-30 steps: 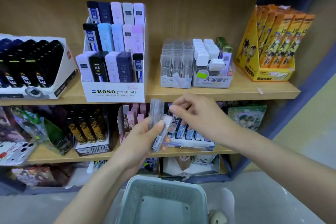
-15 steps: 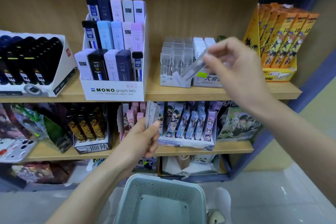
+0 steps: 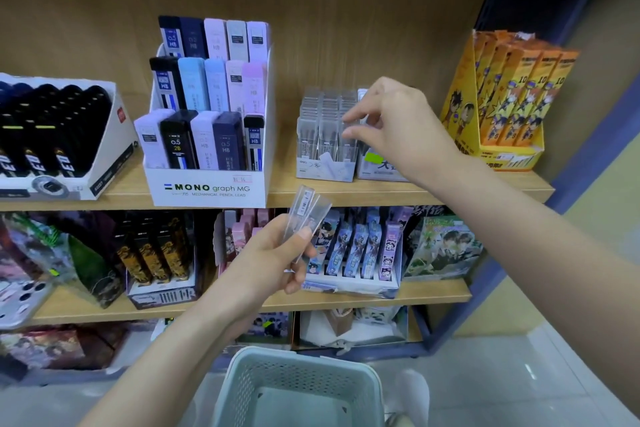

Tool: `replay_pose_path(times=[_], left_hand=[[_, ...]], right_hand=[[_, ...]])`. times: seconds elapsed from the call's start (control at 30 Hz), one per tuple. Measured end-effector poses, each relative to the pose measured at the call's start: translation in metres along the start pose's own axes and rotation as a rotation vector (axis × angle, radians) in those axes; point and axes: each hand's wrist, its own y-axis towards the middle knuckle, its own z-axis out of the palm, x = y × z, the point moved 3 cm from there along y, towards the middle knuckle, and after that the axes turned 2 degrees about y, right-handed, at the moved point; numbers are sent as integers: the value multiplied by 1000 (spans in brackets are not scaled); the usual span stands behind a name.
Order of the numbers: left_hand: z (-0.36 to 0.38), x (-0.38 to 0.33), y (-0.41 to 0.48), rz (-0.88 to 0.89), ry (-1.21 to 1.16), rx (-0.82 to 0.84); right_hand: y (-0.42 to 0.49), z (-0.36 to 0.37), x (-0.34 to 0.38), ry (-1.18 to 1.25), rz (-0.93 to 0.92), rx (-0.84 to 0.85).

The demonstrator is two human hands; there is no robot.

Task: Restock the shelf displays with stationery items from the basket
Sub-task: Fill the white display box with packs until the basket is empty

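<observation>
My left hand (image 3: 270,255) grips two clear plastic lead cases (image 3: 306,210), fanned upward in front of the upper shelf's edge. My right hand (image 3: 391,123) reaches to the small white display carton (image 3: 325,172) full of the same clear cases on the upper shelf. Its thumb and index finger pinch one clear case (image 3: 348,126) at the top of the carton's right column. The pale green perforated basket (image 3: 242,369) sits low in front of me, below both hands; its visible floor looks bare.
Left of the carton stands a white MONO graph MG lead display (image 3: 207,188) and a box of black items (image 3: 52,135). A white box with a green tag (image 3: 377,159) and an orange display (image 3: 509,97) stand to its right. Character-print packs (image 3: 356,246) fill the lower shelf.
My right hand took one clear case from the left hand's bunch, lifted it to the upper shelf and now has it at the carton's right column. The left hand stays put with two cases.
</observation>
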Motion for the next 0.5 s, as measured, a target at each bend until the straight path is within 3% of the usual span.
replay_pose_path(times=[0.13,0.27,0.4,0.5], left_hand=[[-1,-4,-3,37,29,1],[-5,-7,-8,50,58,7],[-4,-7,-10,59,54,7],[-2,-7,-13,65,86,11]], right_hand=[[-7,6,3,-145,-44,-27],[-29,7,13,98,-16,-128],[-61,27,32,437,193,234],[-76,34,38,660,343,304]])
